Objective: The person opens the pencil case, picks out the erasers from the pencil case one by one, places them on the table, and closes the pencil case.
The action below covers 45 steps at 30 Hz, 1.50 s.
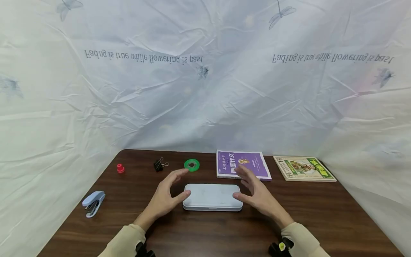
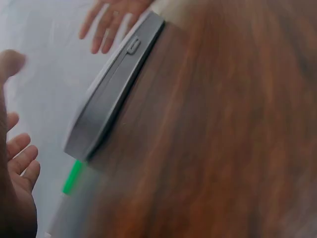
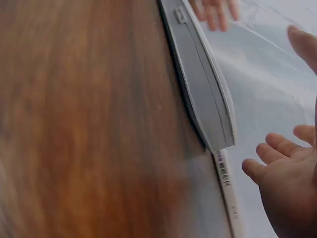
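Both hands, left (image 1: 167, 196) and right (image 1: 257, 194), hover with fingers spread at either end of the grey case (image 1: 212, 197) on the table (image 1: 321, 214), gripping nothing.

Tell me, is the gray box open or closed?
Closed. The box lies flat with its lid down; the left wrist view shows lid and base together at the latch.

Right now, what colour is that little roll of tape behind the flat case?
Bright green tape roll, clearest in the head view.
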{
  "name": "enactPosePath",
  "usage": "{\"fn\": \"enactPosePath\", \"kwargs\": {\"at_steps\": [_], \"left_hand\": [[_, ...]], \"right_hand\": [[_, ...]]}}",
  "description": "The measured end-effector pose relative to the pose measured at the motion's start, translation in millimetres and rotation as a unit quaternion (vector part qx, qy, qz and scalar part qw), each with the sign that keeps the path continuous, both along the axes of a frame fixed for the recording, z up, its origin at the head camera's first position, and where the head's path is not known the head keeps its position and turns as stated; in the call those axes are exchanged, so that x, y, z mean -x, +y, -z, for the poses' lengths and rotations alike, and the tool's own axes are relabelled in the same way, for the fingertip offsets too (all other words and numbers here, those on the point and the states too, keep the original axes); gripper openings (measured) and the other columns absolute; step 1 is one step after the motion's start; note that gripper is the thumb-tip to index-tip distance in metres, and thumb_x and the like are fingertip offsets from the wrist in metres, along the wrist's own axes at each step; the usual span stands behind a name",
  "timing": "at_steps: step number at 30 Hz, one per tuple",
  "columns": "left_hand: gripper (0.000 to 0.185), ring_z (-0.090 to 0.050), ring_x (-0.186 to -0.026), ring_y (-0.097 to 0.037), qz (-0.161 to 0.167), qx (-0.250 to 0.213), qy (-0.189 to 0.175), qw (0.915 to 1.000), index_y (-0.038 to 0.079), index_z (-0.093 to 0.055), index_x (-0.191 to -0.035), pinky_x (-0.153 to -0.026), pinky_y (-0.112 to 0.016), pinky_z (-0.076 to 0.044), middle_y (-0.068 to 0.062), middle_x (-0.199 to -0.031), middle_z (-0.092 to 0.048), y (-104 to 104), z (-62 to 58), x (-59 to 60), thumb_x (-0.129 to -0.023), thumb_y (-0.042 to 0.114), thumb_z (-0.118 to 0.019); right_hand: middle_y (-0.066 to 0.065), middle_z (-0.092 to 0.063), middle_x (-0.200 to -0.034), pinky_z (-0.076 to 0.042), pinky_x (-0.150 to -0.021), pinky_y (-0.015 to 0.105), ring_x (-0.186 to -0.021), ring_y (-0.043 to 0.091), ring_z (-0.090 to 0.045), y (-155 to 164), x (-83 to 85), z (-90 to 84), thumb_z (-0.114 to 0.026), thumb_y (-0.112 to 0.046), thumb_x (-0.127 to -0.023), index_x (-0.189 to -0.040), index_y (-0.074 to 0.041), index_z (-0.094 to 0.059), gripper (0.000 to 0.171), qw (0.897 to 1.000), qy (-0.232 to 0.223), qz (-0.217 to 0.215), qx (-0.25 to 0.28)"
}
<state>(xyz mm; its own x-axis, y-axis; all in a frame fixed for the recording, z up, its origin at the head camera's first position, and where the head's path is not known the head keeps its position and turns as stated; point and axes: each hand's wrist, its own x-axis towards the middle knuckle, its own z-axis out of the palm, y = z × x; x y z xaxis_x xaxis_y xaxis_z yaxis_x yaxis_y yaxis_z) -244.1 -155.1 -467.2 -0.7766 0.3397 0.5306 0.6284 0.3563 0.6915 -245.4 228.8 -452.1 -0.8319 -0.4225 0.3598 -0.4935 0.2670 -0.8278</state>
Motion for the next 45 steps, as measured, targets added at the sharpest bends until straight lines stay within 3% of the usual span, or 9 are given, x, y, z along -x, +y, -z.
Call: {"fn": "enactPosePath", "kwargs": {"at_steps": [4, 7, 11, 16, 20, 25, 32, 37, 45], "left_hand": [[0.066, -0.062, -0.144, -0.032, 0.011, 0.011, -0.028, 0.9995, 0.015, -0.058, -0.160, -0.118, -0.053, -0.053, -0.011, -0.158, -0.062, -3, 13.2, 3.3, -0.101, 0.028, -0.084], [0.066, -0.067, -0.138, -0.030, 0.025, 0.024, -0.053, 0.9980, 0.012, -0.060, -0.158, -0.115, -0.050, -0.056, -0.013, -0.154, -0.066, -4, 16.2, 4.1, -0.100, 0.031, -0.086], [0.068, -0.070, -0.132, -0.025, 0.034, 0.047, -0.054, 0.9969, 0.011, -0.065, -0.154, -0.111, -0.047, -0.060, -0.009, -0.150, -0.069, -5, 16.6, 4.8, -0.097, 0.035, -0.091], [0.079, -0.070, -0.130, -0.021, 0.025, 0.087, -0.042, 0.9950, 0.013, -0.068, -0.153, -0.108, -0.044, -0.061, 0.000, -0.150, -0.069, -5, 17.0, 6.9, -0.088, 0.046, -0.097], [0.091, -0.069, -0.129, -0.020, 0.017, 0.116, -0.040, 0.9923, 0.015, -0.066, -0.156, -0.108, -0.045, -0.060, 0.004, -0.151, -0.068, -4, 18.1, 9.2, -0.081, 0.054, -0.100], [0.097, -0.069, -0.128, -0.021, 0.010, 0.138, -0.042, 0.9895, 0.015, -0.063, -0.159, -0.107, -0.048, -0.060, 0.004, -0.151, -0.067, -3, 17.9, 10.2, -0.080, 0.058, -0.099], [0.094, -0.069, -0.127, -0.021, 0.010, 0.141, -0.046, 0.9889, 0.012, -0.064, -0.157, -0.106, -0.046, -0.061, 0.003, -0.149, -0.067, -1, 15.0, 9.8, -0.080, 0.053, -0.101], [0.094, -0.069, -0.128, -0.021, 0.007, 0.141, -0.049, 0.9888, 0.012, -0.065, -0.155, -0.107, -0.045, -0.061, 0.003, -0.147, -0.068, 0, 14.5, 10.0, -0.079, 0.051, -0.103], [0.096, -0.069, -0.123, -0.019, -0.007, 0.139, -0.049, 0.9890, 0.014, -0.065, -0.156, -0.104, -0.045, -0.061, 0.005, -0.144, -0.069, -2, 15.4, 9.4, -0.077, 0.052, -0.103]], "right_hand": [[0.027, -0.035, -0.176, -0.034, -0.129, 0.022, -0.164, 0.047, -0.031, 3, 2.1, 9.9, -0.086, -0.013, -0.099, -0.175, -0.005, -0.027, 0.097, 0.999, -0.030, -0.032, 0.002], [0.026, -0.040, -0.174, -0.032, -0.128, 0.018, -0.163, 0.048, -0.033, 4, 2.2, 16.5, -0.088, -0.016, -0.098, -0.173, 0.000, -0.030, 0.096, 0.998, -0.040, -0.043, -0.019], [0.019, -0.049, -0.170, -0.032, -0.127, 0.016, -0.160, 0.045, -0.041, 4, 2.0, 20.4, -0.094, -0.026, -0.093, -0.170, -0.001, -0.040, 0.097, 0.997, -0.021, -0.030, -0.072], [0.006, -0.056, -0.166, -0.043, -0.128, 0.040, -0.153, 0.032, -0.052, 3, 1.9, 17.6, -0.100, -0.049, -0.083, -0.166, -0.014, -0.052, 0.102, 0.985, 0.031, 0.013, -0.167], [0.004, -0.058, -0.161, -0.051, -0.119, 0.051, -0.143, 0.026, -0.058, 2, 3.0, 16.4, -0.100, -0.054, -0.080, -0.164, -0.015, -0.055, 0.103, 0.977, 0.060, 0.021, -0.202], [0.001, -0.063, -0.151, -0.059, -0.105, 0.040, -0.125, 0.018, -0.065, 3, 6.6, 17.3, -0.101, -0.053, -0.080, -0.160, -0.014, -0.058, 0.099, 0.978, 0.055, 0.019, -0.202], [-0.003, -0.071, -0.120, -0.058, -0.083, 0.027, -0.096, 0.012, -0.066, 5, 19.1, 18.1, -0.109, -0.045, -0.069, -0.145, -0.019, -0.068, 0.090, 0.986, -0.007, 0.016, -0.168], [0.001, -0.072, -0.118, -0.059, -0.082, 0.026, -0.094, 0.013, -0.069, 7, 25.9, 18.7, -0.110, -0.039, -0.069, -0.142, -0.015, -0.069, 0.086, 0.988, -0.032, -0.003, -0.152], [0.005, -0.073, -0.111, -0.060, -0.081, 0.029, -0.093, 0.019, -0.068, 7, 32.6, 13.8, -0.101, -0.022, -0.082, -0.142, -0.006, -0.071, 0.069, 0.992, -0.051, -0.043, -0.112]]}}
